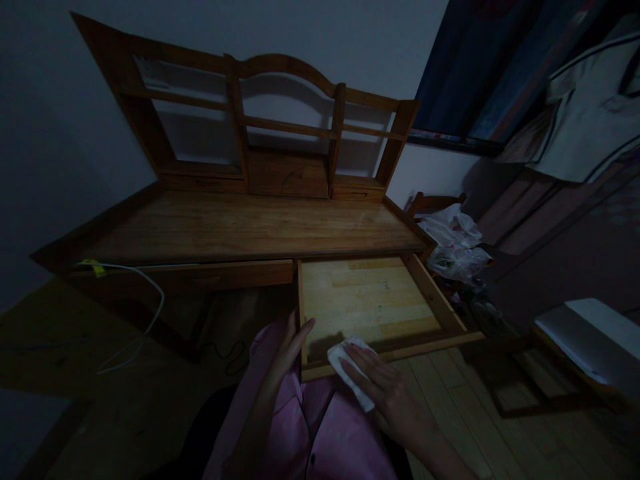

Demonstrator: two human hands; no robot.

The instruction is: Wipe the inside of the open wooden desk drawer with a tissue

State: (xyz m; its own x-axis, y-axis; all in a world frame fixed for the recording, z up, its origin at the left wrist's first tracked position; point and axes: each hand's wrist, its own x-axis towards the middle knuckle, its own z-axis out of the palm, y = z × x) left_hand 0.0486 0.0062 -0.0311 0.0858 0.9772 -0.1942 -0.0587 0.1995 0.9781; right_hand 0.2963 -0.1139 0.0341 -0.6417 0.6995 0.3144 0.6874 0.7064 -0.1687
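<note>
A wooden drawer is pulled out of the desk, with a pale board bottom and nothing lying in it. My left hand is at the drawer's left side wall, one digit reaching over its top edge and the others outside. In my right hand is a folded white cloth, pressed on the drawer's front rim near the left corner. Part of the cloth hangs down outside the drawer. The fingers lie over the cloth and hide some of it.
The wooden desk carries a shelf hutch at the back. A white cable hangs from its left front edge. Plastic bags sit on a chair at the right. A laptop-like silver slab lies on a stool farther right.
</note>
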